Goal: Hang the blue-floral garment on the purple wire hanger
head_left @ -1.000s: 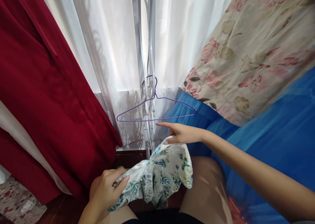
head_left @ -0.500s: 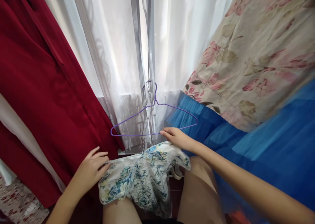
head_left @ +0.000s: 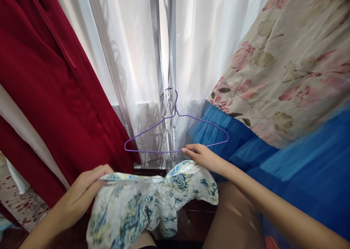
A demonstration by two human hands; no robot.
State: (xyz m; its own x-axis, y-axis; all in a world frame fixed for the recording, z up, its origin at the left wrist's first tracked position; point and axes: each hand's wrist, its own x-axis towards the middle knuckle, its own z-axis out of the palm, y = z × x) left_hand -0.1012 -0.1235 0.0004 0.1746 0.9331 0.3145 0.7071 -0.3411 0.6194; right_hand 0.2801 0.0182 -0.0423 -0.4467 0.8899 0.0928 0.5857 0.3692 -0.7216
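A purple wire clothes hanger (head_left: 153, 151) is upright in front of me, its hook beside the pale metal posts. My right hand (head_left: 205, 157) pinches its bottom bar, right of the middle. Just below that hand is the upper right edge of a white garment (head_left: 123, 205) with blue, green and yellow patterns; whether the same fingers also grip it I cannot tell. Over at the left, my left hand (head_left: 84, 187) has its fingers closed on the garment's top edge. The cloth is gathered near its middle and drapes over my legs, its lower left part cut off by the frame.
Dark red cloth (head_left: 71, 95) hangs on the left. To the right hang a cream floral cloth (head_left: 273, 66) and blue tulle (head_left: 308, 161). White curtains (head_left: 131, 41) and narrow metal posts (head_left: 171, 41) stand behind the hanger.
My left hand has moved left and closed from spread fingers onto the garment's edge, pulling the cloth wider. My right hand stays on the hanger bar.
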